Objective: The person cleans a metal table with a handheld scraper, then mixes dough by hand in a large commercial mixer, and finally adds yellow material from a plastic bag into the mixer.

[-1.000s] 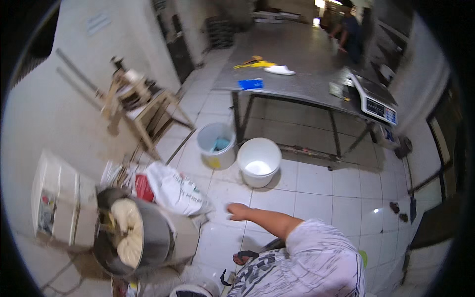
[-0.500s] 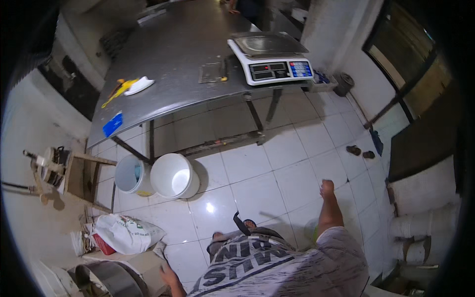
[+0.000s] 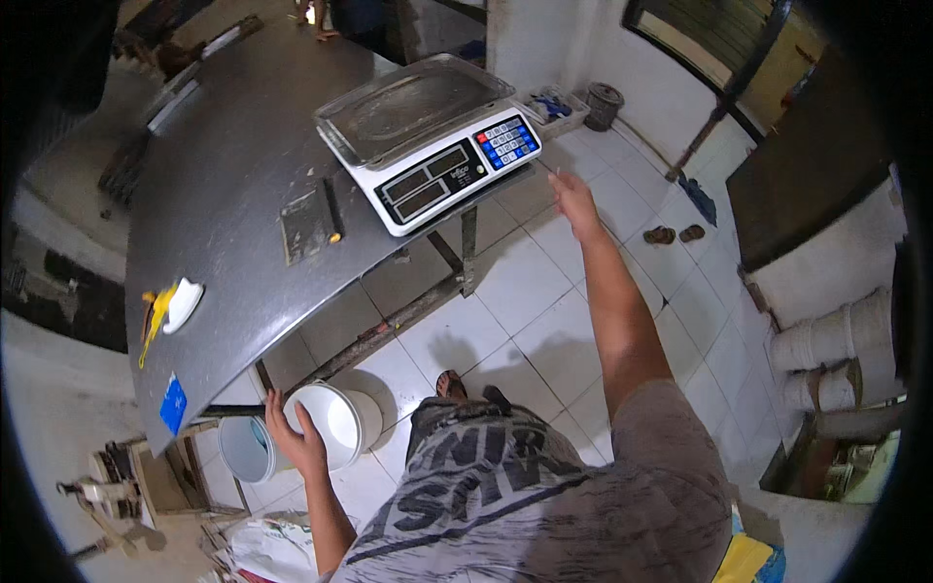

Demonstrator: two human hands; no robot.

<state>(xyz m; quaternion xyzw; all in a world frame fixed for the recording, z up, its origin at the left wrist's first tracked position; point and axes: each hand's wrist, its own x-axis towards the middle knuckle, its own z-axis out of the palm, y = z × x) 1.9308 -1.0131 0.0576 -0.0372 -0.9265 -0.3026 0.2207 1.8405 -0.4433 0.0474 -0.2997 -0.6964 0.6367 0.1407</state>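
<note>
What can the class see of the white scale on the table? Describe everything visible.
The scale has a white, plastic-looking body under a broad, smudged, metal-looking pan. Its front carries dark display windows, with no lit digits I can make out, and, to their right, a keypad of mostly blue and white keys. It sits upright on the grey, metal-looking table, close to its edge. The right grip is near its keypad end, apart from it.

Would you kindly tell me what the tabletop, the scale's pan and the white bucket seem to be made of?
Tabletop: probably steel, smooth grey with a soft sheen.
Scale's pan: likely metal, though uncertain; its grey surface looks smudged and semi-glossy.
White bucket: apparently plastic, smooth and evenly coloured.
</note>
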